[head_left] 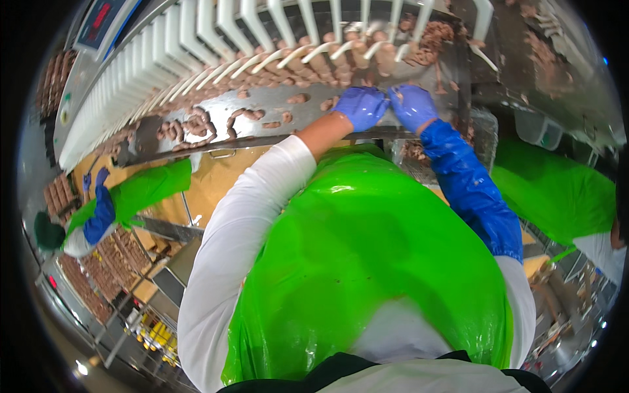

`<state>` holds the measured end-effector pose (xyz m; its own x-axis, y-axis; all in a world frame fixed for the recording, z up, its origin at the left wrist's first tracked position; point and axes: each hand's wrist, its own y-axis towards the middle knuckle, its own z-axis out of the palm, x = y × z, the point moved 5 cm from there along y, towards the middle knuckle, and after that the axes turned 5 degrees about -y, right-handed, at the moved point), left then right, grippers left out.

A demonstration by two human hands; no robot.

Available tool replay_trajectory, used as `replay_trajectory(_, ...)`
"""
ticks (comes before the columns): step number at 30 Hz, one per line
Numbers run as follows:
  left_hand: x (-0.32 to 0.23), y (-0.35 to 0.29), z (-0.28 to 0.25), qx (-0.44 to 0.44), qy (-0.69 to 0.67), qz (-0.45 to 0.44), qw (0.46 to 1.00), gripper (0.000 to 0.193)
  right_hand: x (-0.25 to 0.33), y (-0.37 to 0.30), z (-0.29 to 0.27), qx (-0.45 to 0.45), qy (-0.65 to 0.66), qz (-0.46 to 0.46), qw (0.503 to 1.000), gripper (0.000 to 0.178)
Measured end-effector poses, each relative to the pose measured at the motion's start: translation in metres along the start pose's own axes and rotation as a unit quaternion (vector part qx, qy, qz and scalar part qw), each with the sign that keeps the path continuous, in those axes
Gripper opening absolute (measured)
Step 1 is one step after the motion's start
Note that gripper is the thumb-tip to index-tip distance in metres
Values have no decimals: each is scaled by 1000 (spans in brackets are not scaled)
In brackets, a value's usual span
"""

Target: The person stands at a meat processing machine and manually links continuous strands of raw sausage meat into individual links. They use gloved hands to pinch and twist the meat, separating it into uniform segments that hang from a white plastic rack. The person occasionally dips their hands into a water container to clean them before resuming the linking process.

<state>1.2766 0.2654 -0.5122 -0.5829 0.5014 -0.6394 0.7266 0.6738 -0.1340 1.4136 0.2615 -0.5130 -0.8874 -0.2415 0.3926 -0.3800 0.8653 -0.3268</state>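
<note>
My left hand [362, 108] and my right hand [411, 107], both in wet violet-blue gloves, almost meet at the near edge of a metal table [262, 101]. The fingers of each are curled closed; what they grip, if anything, is hidden behind the knuckles. Just beyond them, pale pink sausage links [319, 65] hang in a row from curved white hooks [295, 55]. Past my right hand lies a heap of ground meat [436, 39]. Short loose links [246, 116] and a coiled string of sausages [196, 124] rest on the table to the left of my left hand.
White plastic hook arms [209, 29] run along the table's far side. A clear-lined container [481, 137] with meat scraps stands below my right forearm. Co-workers in green aprons are at the left [151, 190] and right [557, 190]. Racks of sausages [85, 281] stand at lower left.
</note>
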Motion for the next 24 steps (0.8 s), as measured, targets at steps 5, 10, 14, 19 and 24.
replay_trajectory(5, -13, -5, -15, -51, -49, 24, 997, 26, 11, -15, -11, -177, 335, -54, 924, 21)
replay_trajectory(10, -16, -10, -19, -84, -93, 72, 990, 24, -6, -19, 5, -183, 542, 39, 819, 16)
replay_trajectory(14, 66, -41, 20, 70, 68, -55, 994, 25, -3, -35, -53, -293, 322, -94, 895, 27)
replay_trajectory(19, 8, -47, -35, -172, -23, 61, 983, 31, -24, -38, -33, -55, 665, 26, 745, 46)
replay_trajectory(24, -63, -17, -66, -110, -65, 2, 992, 50, 21, -39, -30, -55, 676, 39, 734, 60)
